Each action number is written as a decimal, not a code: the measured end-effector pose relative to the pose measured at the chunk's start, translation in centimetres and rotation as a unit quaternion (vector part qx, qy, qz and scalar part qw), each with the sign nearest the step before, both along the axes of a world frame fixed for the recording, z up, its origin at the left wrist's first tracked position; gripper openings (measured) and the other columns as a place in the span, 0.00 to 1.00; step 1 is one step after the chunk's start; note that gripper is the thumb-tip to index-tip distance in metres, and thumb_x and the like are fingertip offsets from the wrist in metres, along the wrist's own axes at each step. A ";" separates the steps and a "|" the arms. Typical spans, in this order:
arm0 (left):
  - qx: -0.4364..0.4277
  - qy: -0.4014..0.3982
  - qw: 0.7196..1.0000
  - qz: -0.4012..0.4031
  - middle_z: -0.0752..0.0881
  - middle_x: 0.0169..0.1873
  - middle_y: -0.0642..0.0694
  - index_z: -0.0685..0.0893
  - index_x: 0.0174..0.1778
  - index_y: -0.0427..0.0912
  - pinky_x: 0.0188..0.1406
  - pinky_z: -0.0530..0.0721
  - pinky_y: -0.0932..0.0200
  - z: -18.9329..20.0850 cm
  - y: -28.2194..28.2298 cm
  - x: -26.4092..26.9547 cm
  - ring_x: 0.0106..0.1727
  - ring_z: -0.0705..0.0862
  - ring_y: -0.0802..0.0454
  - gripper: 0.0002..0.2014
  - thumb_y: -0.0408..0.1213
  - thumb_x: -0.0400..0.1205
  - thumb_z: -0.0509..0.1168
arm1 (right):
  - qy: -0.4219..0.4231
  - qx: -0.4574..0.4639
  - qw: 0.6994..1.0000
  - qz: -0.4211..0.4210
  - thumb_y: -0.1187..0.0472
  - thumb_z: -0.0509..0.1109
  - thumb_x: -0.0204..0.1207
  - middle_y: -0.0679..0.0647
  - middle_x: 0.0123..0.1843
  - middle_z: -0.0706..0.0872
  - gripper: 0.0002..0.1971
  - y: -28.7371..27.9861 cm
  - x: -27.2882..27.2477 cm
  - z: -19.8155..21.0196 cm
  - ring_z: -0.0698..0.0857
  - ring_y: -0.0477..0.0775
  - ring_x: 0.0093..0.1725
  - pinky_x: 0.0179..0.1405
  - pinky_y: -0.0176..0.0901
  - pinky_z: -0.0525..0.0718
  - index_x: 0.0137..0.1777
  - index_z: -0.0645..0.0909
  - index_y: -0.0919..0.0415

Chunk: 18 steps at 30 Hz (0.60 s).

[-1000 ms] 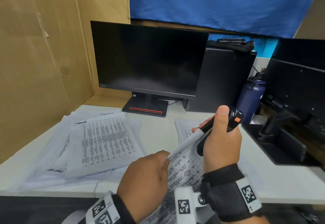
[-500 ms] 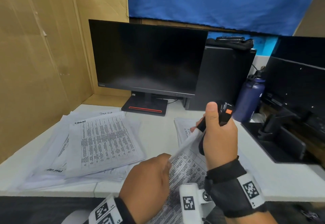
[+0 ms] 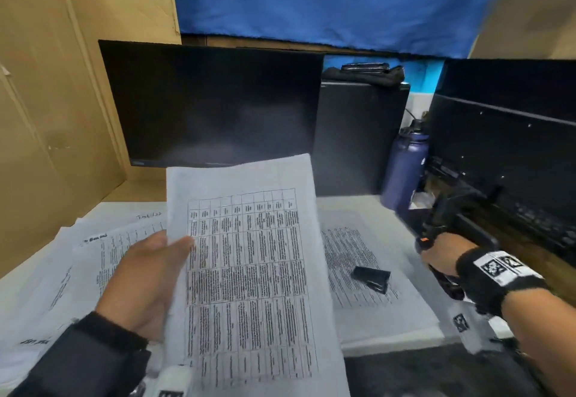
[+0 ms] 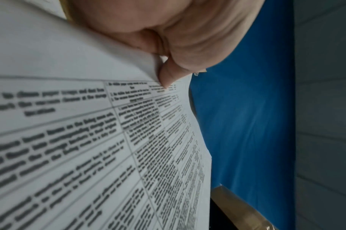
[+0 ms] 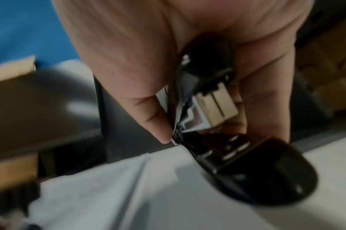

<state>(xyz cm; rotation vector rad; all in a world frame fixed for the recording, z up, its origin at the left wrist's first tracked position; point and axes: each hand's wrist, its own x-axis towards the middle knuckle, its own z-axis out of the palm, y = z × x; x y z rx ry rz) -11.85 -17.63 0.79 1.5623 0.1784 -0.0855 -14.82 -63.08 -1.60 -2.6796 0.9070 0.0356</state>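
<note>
Two things differ from a moment ago: my hands no longer meet at the middle of the frame, and the stapler [image 5: 246,168] is off the corner of the sheets [image 3: 249,272]. My left hand [image 3: 146,284] now holds those sheets up at centre frame, thumb pinched on the printed face near the left edge and fingers hidden behind. My right hand [image 3: 442,256] has swung out to the right edge of the frame and low toward the desk [image 3: 358,206], fingers curled tight round the stapler. The sheets stand with their long axis running from the bottom of the frame up to the lower edge of the monitor [image 3: 212,103], the top leaning a little left, the printed table facing me with its lines of text turned sideways. The stapler is blurred in the head view. The right wrist view shows its mouth gaping, the metal magazine under my palm and the black base angled toward the lower right, close over white paper; I cannot tell whether it touches. On the white desk a loose paper pile [image 3: 93,256] spreads at lower left, and a second pile [image 3: 352,240] lies right of centre with a small black object [image 3: 371,275] on it. Behind stand a black computer case [image 3: 352,134], a dark blue bottle [image 3: 403,172] and a second screen [image 3: 505,134]. Cardboard [image 3: 46,84] walls the left side and a blue cloth [image 3: 311,0] hangs across the top.
</note>
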 end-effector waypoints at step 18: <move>-0.063 0.104 0.989 -0.082 0.90 0.61 0.29 0.83 0.54 0.30 0.74 0.80 0.31 0.7 -9.8 6.8 0.66 0.87 0.30 0.08 0.29 0.92 0.60 | 0.080 -0.010 0.960 0.270 0.46 0.65 0.79 0.53 0.62 0.87 0.17 6.9 0.1 -2.7 0.87 0.58 0.60 0.63 0.52 0.84 0.63 0.80 0.52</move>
